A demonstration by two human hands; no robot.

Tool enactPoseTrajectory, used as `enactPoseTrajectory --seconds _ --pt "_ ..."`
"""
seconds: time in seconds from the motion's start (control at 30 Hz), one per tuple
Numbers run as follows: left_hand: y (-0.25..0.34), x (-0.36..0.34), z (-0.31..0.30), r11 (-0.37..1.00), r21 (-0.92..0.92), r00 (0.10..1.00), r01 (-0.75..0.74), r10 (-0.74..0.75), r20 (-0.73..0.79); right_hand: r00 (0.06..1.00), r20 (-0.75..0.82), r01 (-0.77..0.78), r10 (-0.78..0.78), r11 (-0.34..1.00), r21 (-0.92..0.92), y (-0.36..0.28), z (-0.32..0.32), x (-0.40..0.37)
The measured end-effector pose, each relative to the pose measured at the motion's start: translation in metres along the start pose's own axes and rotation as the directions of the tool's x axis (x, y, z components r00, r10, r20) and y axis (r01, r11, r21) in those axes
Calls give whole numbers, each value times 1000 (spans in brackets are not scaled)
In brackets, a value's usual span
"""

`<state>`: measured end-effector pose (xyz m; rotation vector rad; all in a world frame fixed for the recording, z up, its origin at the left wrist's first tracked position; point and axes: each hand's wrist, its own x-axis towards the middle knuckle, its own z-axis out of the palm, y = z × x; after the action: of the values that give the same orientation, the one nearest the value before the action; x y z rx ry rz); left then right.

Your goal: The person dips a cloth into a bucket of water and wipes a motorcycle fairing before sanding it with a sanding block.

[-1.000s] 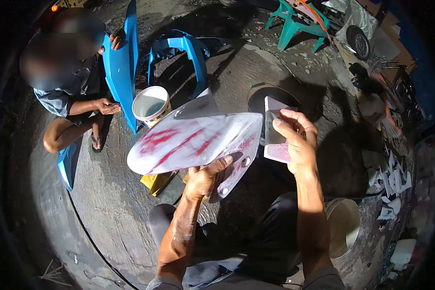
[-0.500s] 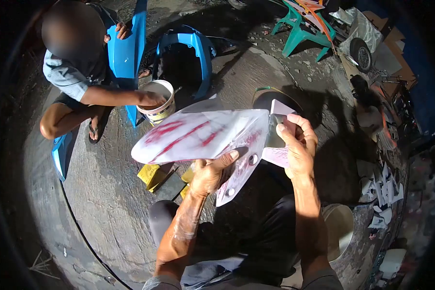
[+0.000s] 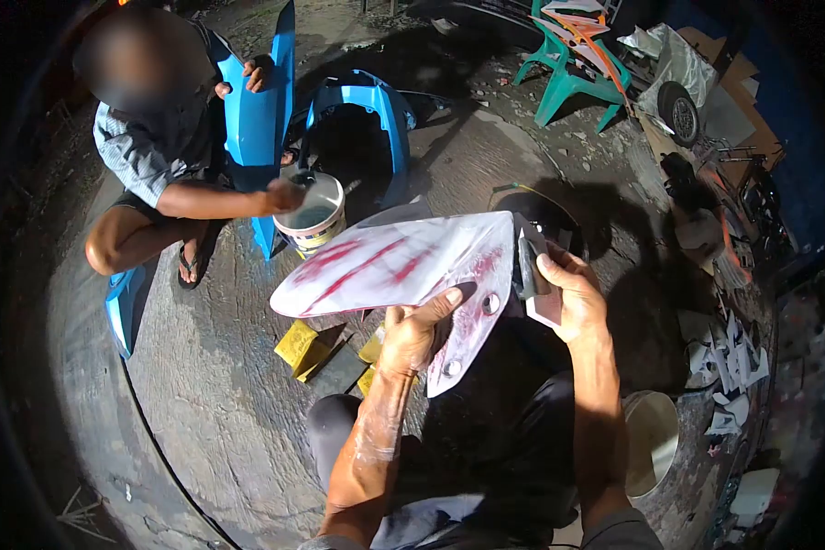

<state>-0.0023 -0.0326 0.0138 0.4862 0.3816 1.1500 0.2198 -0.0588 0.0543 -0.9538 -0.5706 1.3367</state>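
Observation:
My left hand (image 3: 412, 339) grips the lower edge of a white panel with red streaks (image 3: 385, 261), thumb on top near its two round holes. The panel is held tilted above the ground, its rounded end pointing left. At its right end, my right hand (image 3: 573, 293) pinches a dark grey sheet (image 3: 528, 261) with a pinkish piece (image 3: 545, 305) below it. The sheet stands at the panel's right edge; whether they touch is unclear.
A co-worker (image 3: 170, 156) squats at left, one hand over a white bucket (image 3: 325, 215), the other on a blue panel (image 3: 255, 119). Yellow blocks (image 3: 300, 348) lie below my panel. A blue frame (image 3: 399, 137), green chair (image 3: 577, 87) and pale bucket (image 3: 651, 440) stand around.
The grey sheet and pinkish piece in my right hand have turned more edge-on. The co-worker's hand has risen out of the bucket. The whole view has shifted slightly.

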Motion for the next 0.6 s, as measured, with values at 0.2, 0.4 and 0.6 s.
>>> enactPoseTrajectory --seconds 0.2,0.4,0.6 --pt "15 2 3 999 14 1000 -29 29 9 1000 13 -3 2 993 122 -5 -4 0" --pt "11 1 -1 994 107 999 -18 13 42 996 77 29 -42 985 168 -10 3 -5" --pt "8 4 -19 974 205 993 -92 105 -52 990 72 100 -120 966 237 -22 -14 -14"
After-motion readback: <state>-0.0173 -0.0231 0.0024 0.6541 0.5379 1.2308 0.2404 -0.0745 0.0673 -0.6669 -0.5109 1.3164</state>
